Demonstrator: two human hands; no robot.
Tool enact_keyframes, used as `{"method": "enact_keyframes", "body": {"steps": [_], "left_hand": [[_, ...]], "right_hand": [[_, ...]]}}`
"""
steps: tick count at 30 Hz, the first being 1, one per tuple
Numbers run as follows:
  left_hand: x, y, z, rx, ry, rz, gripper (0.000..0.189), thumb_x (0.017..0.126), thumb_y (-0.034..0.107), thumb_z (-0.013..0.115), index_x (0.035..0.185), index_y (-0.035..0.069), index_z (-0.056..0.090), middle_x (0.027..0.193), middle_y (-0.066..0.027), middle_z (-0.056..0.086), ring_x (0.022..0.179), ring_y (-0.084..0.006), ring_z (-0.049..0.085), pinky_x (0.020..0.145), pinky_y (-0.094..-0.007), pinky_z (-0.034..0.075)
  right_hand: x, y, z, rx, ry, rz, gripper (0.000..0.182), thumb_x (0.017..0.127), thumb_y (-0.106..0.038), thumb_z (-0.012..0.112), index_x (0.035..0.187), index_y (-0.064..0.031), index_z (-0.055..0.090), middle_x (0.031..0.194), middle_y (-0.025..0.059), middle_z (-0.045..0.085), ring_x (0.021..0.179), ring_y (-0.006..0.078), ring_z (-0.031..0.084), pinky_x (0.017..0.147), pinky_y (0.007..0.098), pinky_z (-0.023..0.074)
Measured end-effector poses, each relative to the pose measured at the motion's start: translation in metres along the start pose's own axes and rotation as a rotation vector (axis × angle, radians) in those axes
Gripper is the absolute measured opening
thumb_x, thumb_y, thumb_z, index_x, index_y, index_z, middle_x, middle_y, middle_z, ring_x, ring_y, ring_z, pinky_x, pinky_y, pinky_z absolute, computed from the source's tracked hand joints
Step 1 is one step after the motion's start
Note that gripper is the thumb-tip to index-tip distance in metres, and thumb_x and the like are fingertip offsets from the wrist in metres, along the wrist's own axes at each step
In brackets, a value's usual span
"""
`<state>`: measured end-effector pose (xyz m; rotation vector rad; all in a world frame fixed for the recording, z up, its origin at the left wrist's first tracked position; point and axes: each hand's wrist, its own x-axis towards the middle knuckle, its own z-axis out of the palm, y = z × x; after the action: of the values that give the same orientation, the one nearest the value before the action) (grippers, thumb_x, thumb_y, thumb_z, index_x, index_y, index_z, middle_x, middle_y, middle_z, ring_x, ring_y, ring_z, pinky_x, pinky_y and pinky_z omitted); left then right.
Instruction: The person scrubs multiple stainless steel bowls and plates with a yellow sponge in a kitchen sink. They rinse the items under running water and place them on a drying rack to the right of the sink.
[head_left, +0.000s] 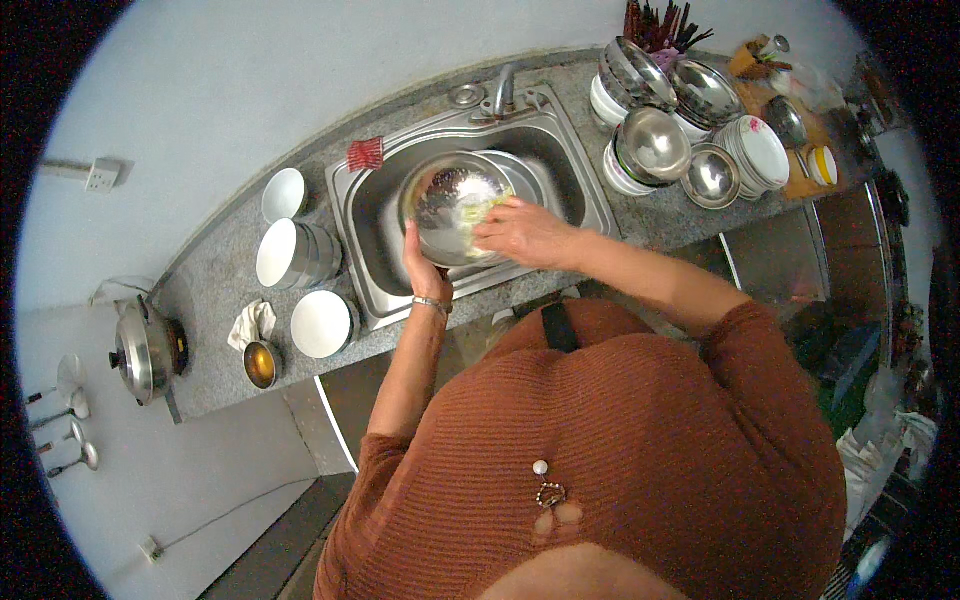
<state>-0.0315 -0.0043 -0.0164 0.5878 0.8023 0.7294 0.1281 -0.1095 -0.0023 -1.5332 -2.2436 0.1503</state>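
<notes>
A stainless steel bowl (444, 184) is tilted towards me over the sink (373, 217). My left hand (426, 271) grips it at the lower left rim, with the thumb on the near side. Inside the bowl, my right hand (525, 234) presses a yellowish-green scrubbing cloth or sponge (475, 217) against the right part of the wall. The fingers partly cover that scrubber, so its exact kind is unclear. Behind the bowl, a second metal basin (531, 180) shows at the right, lying in the sink. The faucet (504, 91) stands at the back rim.
White bowls (276, 253) are stacked left of the sink, near a small bowl of amber liquid (261, 364) and a lidded pot (141, 352). A red cloth (365, 154) lies on the sink's corner. Metal bowls (655, 142), plates (759, 152) and chopsticks (660, 26) crowd the right counter.
</notes>
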Motion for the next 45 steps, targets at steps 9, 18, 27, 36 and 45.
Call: {"method": "enact_keyframes", "body": {"steps": [9,18,27,36,45], "left_hand": [[0.004,-0.001,-0.008,0.012,-0.008,-0.021,0.037,0.084,0.032,0.053,0.109,0.005,0.054,0.102,-0.0087,0.061,0.09,-0.0257,0.061,0.083,-0.0394,0.049],[0.002,0.0,0.001,-0.015,0.102,-0.03,0.03,0.082,0.031,0.054,0.098,0.005,0.055,0.095,-0.0092,0.06,0.082,-0.0248,0.059,0.077,-0.037,0.05],[0.022,-0.009,-0.011,0.136,0.019,-0.147,0.042,0.084,0.037,0.047,0.113,0.007,0.051,0.099,-0.0089,0.062,0.079,-0.0226,0.064,0.065,-0.0355,0.055],[0.034,0.004,-0.015,-0.105,-0.198,-0.251,0.07,0.083,0.071,0.038,0.123,0.015,0.052,0.124,-0.0082,0.055,0.113,-0.0277,0.052,0.094,-0.0485,0.04],[0.037,-0.002,-0.011,-0.119,-0.35,-0.125,0.051,0.092,0.048,0.046,0.129,0.012,0.046,0.129,-0.0051,0.052,0.12,-0.0241,0.047,0.099,-0.0438,0.036]], "right_hand": [[-0.003,0.018,-0.005,-0.187,0.143,-0.113,0.035,0.073,-0.016,0.067,0.107,-0.0076,0.063,0.113,0.005,0.063,0.112,0.0213,0.054,0.093,0.0408,0.0412],[-0.001,0.017,0.006,-0.165,0.119,-0.128,0.033,0.077,-0.024,0.065,0.105,-0.0064,0.062,0.108,0.0062,0.064,0.105,0.0235,0.059,0.091,0.0383,0.0443],[0.004,0.019,0.035,-0.021,0.186,-0.016,0.023,0.073,-0.014,0.065,0.095,-0.0065,0.063,0.099,0.0078,0.064,0.094,0.0253,0.061,0.078,0.0404,0.046],[0.039,0.006,-0.017,0.505,0.163,0.359,0.025,0.081,-0.026,0.064,0.082,-0.0011,0.061,0.069,0.0163,0.059,0.065,0.0295,0.059,0.061,0.0404,0.044],[0.037,0.046,-0.04,1.143,0.539,0.825,0.041,0.088,-0.049,0.055,0.071,-0.012,0.056,0.061,-0.008,0.04,0.054,0.0042,0.036,0.049,0.022,0.0277]]}}
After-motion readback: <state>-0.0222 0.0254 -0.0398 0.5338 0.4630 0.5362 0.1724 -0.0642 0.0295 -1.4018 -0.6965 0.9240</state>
